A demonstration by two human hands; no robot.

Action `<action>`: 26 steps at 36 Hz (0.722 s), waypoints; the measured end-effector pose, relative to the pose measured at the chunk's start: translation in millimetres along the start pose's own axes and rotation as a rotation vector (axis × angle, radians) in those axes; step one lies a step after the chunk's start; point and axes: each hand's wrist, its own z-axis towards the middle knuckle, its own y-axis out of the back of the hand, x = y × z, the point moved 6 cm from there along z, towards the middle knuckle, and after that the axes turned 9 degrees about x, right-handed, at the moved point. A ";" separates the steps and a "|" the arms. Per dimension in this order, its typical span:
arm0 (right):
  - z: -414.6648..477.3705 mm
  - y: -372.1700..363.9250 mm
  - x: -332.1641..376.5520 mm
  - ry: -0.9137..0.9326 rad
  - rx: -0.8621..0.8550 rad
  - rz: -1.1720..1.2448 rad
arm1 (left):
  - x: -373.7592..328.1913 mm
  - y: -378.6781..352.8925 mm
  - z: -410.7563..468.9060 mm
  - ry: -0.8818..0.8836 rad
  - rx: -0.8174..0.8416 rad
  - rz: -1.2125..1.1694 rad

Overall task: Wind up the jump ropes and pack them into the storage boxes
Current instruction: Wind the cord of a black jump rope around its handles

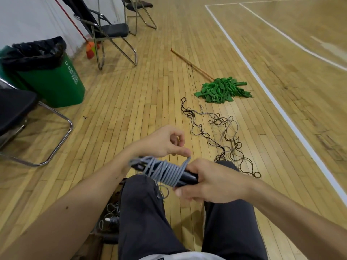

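Glossy wooden plank floor [150,102], chrome metal chair frame [56,149], green cloth mop [223,90], matt grey rope [167,172].

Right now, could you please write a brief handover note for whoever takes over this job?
Left hand: pinches a turn of the grey jump rope.
Right hand: grips the black handles, with the rope coiled round them.
Done: this rope is nearly wound.
Left: secure its end, pack it, then wind the tangled ropes on the floor ahead.
A dark container by the left leg, mostly hidden, seems to hold ropes.
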 end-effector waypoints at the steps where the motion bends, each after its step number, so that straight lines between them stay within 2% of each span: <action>1: -1.2 3.8 -1.2 0.010 -0.029 0.037 | 31.2 -2.3 13.7 0.064 0.019 0.032; 2: -1.9 7.3 -3.3 0.016 -0.058 0.078 | 83.2 -2.5 33.7 0.168 0.013 0.035; 3: -2.4 10.4 -5.6 0.022 -0.086 0.125 | 178.3 -4.5 76.1 0.296 0.034 -0.022; 4: -2.5 12.7 -7.8 0.030 -0.112 0.176 | 246.3 -2.9 118.5 0.292 0.040 -0.123; 5: -2.0 14.2 -9.5 0.039 -0.136 0.223 | 274.0 -5.8 138.8 0.225 0.127 -0.236; 6: -1.5 14.9 -11.1 0.046 -0.157 0.262 | 272.8 -13.4 131.7 0.236 0.108 -0.343; 7: -0.5 14.9 -12.7 0.051 -0.175 0.293 | 233.2 -25.9 97.6 0.259 0.102 -0.313; 8: 0.2 14.9 -14.4 0.053 -0.193 0.319 | 150.8 -32.2 48.5 0.244 0.081 -0.294; 9: 0.9 15.5 -16.1 0.054 -0.213 0.340 | 69.5 -39.1 14.4 0.165 0.103 -0.261; 10: 1.3 17.1 -18.4 0.051 -0.238 0.358 | 47.4 -38.1 4.8 0.085 0.041 -0.135; 11: 0.9 19.9 -21.3 0.045 -0.269 0.375 | 29.9 -36.1 -3.4 0.029 -0.023 -0.109; 14: -2.3 29.6 -31.8 0.015 -0.350 0.439 | 31.5 -34.2 -13.4 0.031 -0.096 -0.140; 16: -4.5 35.0 -42.3 -0.024 -0.391 0.503 | 31.5 -34.2 -19.2 0.047 -0.111 -0.063; 19: -5.0 40.9 -58.2 -0.067 -0.438 0.586 | 24.2 -35.1 -24.1 -0.018 -0.136 0.027; 26: -4.0 44.5 -83.7 -0.190 -0.462 0.524 | 6.6 -37.2 -32.9 -0.065 -0.161 0.256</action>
